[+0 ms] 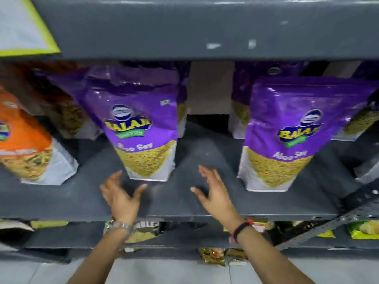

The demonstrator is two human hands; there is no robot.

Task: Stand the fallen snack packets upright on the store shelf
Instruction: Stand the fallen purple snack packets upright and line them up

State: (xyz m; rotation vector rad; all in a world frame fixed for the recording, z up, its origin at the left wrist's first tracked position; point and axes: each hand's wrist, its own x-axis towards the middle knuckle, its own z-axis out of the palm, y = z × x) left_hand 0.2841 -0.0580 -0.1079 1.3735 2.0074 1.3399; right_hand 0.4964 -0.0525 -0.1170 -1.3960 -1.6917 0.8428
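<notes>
Fingers of both your hands are spread and empty, left hand just below the upright purple packet, right hand over bare shelf (likely framing it so it won't topple).

I read "BALAJI" and "Aloo Sev" on the glossy purple plastic snack packet at centre and again on its purple twin further right.
</notes>
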